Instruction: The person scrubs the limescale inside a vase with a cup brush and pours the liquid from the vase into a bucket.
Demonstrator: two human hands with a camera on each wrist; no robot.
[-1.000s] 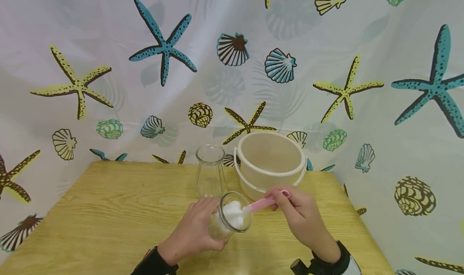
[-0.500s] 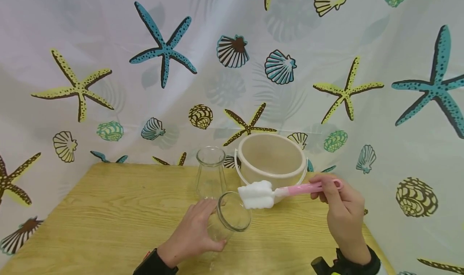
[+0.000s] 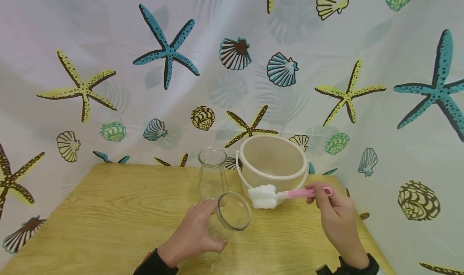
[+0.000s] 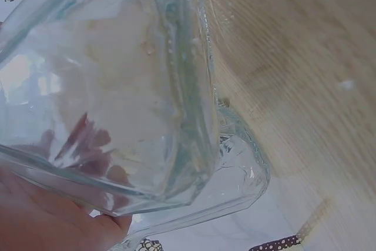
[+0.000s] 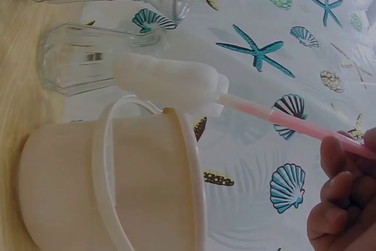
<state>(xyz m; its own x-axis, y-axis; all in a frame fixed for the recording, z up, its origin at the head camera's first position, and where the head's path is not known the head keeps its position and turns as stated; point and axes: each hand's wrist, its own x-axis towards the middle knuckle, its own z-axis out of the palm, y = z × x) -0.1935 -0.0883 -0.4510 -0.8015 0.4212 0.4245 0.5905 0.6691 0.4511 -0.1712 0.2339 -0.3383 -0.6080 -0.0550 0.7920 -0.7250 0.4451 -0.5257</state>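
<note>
My left hand [image 3: 195, 230] grips a clear glass jar [image 3: 233, 214], tilted with its mouth toward the right. Seen from the left wrist, the jar's faceted glass base [image 4: 111, 86] fills much of the view, with fingers [image 4: 59, 221] along its side. My right hand [image 3: 335, 214] pinches the pink handle [image 3: 302, 193] of a sponge bottle brush near its looped end. The brush's white sponge head [image 3: 264, 196] is outside the jar, to the right of its mouth and in front of the bucket. In the right wrist view the sponge head [image 5: 167, 80] points left.
A second glass jar [image 3: 212, 178] stands upright behind the held one. Beside it on the right is a cream bucket [image 3: 273, 178] with a white bail handle. The wooden table [image 3: 119, 210] meets a curtain [image 3: 290, 25] printed with shells and starfish.
The brush has come out of the jar and moved right in my right hand, then dipped slightly lower and a little left. My left hand keeps the jar in nearly the same place.
</note>
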